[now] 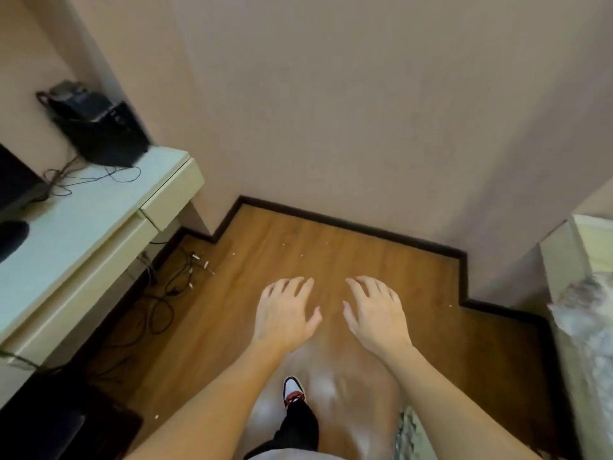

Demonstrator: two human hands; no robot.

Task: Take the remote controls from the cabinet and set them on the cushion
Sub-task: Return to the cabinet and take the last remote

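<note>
My left hand (286, 311) and my right hand (374, 310) hang side by side over the wooden floor, palms down, fingers spread, with nothing in them. A cream cabinet (76, 234) with a drawer front runs along the left wall, well to the left of my left hand. No remote control shows on its top or anywhere else. At the right edge a pale, patterned soft surface (590, 327) shows; I cannot tell whether it is the cushion.
A black box with cables (99, 127) stands on the cabinet's far end, with a dark screen edge (13, 180) beside it. Loose wires (172, 280) lie on the floor under the cabinet. Pink walls close the corner ahead. My shoe (293, 391) is on the floor below.
</note>
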